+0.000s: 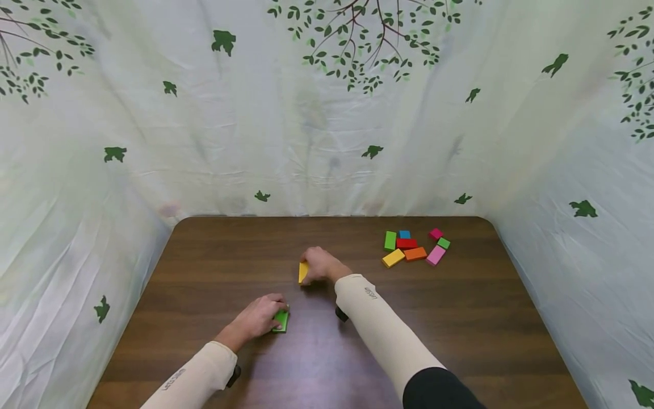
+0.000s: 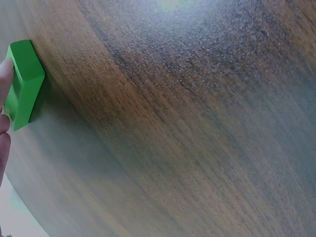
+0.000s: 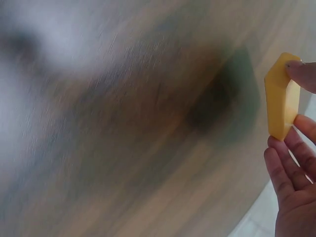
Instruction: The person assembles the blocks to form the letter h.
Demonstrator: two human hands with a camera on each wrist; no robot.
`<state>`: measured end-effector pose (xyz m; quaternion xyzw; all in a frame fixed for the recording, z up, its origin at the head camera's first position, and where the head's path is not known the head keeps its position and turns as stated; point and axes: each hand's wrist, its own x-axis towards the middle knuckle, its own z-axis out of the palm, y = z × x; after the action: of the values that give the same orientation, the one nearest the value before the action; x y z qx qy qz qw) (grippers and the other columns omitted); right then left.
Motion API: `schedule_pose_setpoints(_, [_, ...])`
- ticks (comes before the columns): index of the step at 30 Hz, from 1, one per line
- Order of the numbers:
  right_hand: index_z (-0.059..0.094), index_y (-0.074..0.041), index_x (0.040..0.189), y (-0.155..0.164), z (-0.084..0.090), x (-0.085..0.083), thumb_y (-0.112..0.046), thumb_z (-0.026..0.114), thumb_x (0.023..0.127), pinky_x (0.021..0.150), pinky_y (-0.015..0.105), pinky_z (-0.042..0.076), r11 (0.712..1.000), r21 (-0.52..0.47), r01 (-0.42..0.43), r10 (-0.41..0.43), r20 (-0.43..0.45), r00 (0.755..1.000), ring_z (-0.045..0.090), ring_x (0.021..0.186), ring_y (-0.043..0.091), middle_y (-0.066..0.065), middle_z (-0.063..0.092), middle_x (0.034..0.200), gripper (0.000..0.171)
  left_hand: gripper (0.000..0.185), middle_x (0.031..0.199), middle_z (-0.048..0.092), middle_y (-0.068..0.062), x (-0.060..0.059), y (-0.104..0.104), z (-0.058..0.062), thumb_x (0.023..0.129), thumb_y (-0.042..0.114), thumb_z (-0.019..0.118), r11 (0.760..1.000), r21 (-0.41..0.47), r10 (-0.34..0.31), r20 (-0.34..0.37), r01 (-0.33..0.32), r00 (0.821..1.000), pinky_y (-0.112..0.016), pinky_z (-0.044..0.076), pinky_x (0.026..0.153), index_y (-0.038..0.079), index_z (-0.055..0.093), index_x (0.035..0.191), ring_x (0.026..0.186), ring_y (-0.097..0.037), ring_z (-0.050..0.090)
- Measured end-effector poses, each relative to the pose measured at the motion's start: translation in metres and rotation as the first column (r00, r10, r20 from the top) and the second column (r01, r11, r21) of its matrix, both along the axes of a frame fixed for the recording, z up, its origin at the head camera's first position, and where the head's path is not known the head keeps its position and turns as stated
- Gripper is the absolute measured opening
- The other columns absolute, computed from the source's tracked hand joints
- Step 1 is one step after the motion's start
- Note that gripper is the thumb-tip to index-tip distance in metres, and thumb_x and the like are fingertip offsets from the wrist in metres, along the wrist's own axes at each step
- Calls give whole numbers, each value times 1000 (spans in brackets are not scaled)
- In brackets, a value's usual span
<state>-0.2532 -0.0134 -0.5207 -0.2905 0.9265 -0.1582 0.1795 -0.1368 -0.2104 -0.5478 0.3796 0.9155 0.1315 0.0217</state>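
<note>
On the dark wooden table (image 1: 214,255) my left hand (image 1: 259,317) holds a green block (image 1: 281,321) that lies near the table's middle front; in the left wrist view the green block (image 2: 23,85) shows at the far left with fingertips (image 2: 5,74) against it. My right hand (image 1: 319,264) pinches a yellow block (image 1: 304,271) standing on edge near the table's centre. The right wrist view shows the yellow block (image 3: 281,96) held between my fingers (image 3: 302,74), just above the wood.
A cluster of several coloured blocks lies at the back right: a green one (image 1: 390,240), a red one (image 1: 406,243), an orange one (image 1: 415,254), a yellow one (image 1: 393,258), pink ones (image 1: 436,255). A leaf-printed white cloth (image 1: 327,113) walls in the table on three sides.
</note>
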Motion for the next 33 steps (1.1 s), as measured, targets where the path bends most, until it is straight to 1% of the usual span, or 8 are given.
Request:
schedule_pose_setpoints(7, [68,-7,113,-22,-4,9,-27,85,69,72,21,44,999,-8,-34,34,18,999,51,84,14,1,61,96,52,27,91,59,-2,1,-1,1,68,11,85,1000,0,6,17,-6,1000,-30,50,68,6,71,91,80,-17,58])
schedule_pose_setpoints(13, [68,-9,113,-34,-7,17,-26,85,67,73,21,45,999,5,-33,33,30,999,53,85,13,0,62,98,52,28,94,59,-2,1,-1,2,69,12,85,1000,-10,8,16,-8,1000,-32,51,70,6,71,92,83,-18,59])
schedule_pose_setpoints(17, [69,-8,112,-37,-11,22,-24,86,66,75,21,45,1000,-1,-27,27,36,999,54,85,13,0,63,96,51,27,95,60,-3,2,-1,3,69,12,85,1000,-16,16,20,-15,1000,-33,52,71,6,71,92,84,-20,60])
schedule_pose_setpoints(22, [68,-7,112,-40,-16,26,-23,85,68,76,21,44,1000,-1,-30,30,36,999,52,87,13,1,61,98,50,26,98,61,-6,2,-1,4,70,11,84,999,-41,25,32,-24,999,-36,52,73,5,71,93,87,-23,61])
schedule_pose_setpoints(28, [69,-8,110,-40,-19,27,-24,84,69,74,20,43,999,-9,-51,51,2,999,51,86,13,0,60,94,46,27,97,61,-6,2,-2,2,69,11,84,999,-37,16,11,-16,1000,-35,52,73,6,71,92,87,-23,62])
schedule_pose_setpoints(33, [70,-9,111,-39,-21,27,-25,85,71,79,21,44,998,-13,-60,60,-5,998,53,89,13,-1,63,96,45,26,98,62,-6,2,-2,4,71,12,84,999,-44,25,26,-23,999,-36,52,75,5,72,94,88,-23,62])
